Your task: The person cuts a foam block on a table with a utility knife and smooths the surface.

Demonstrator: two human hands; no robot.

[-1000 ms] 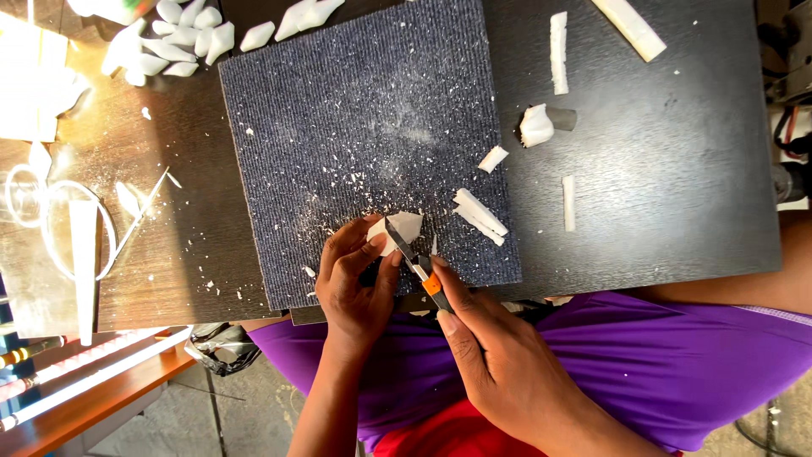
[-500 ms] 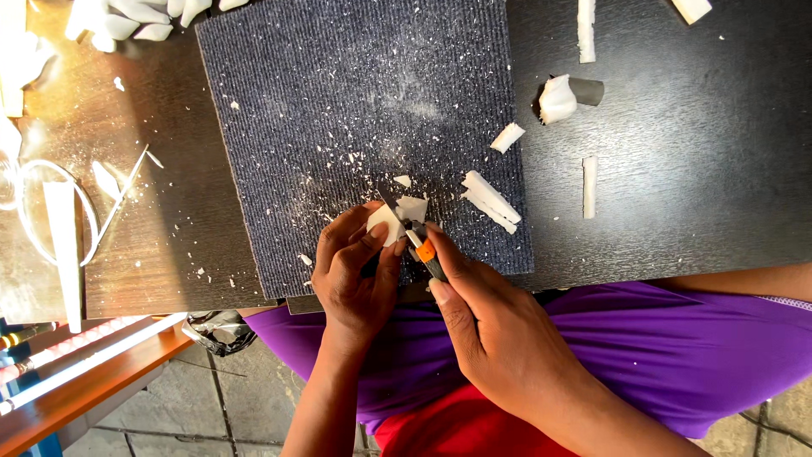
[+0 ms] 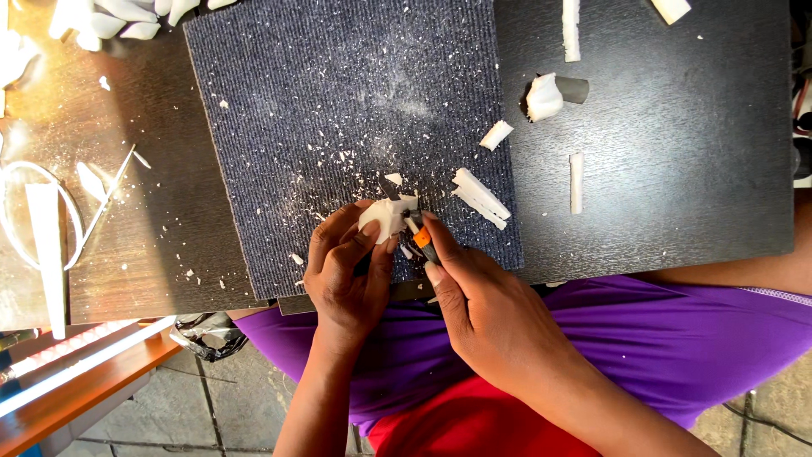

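My left hand grips a small white carved piece over the near edge of a dark blue ribbed mat. My right hand holds a small knife with an orange and black handle, its blade against the white piece. White shavings and crumbs are scattered over the mat around both hands. A stack of white cut strips lies just right of the knife.
The mat lies on a dark table. More white offcuts sit on it: a chunk, a strip, a piece. A heap of white pieces lies far left, with a white wire loop at the left.
The view has shifted, so the mat and the hands sit slightly higher in frame. Both hands keep working the white piece with the knife; the piece has turned a little.
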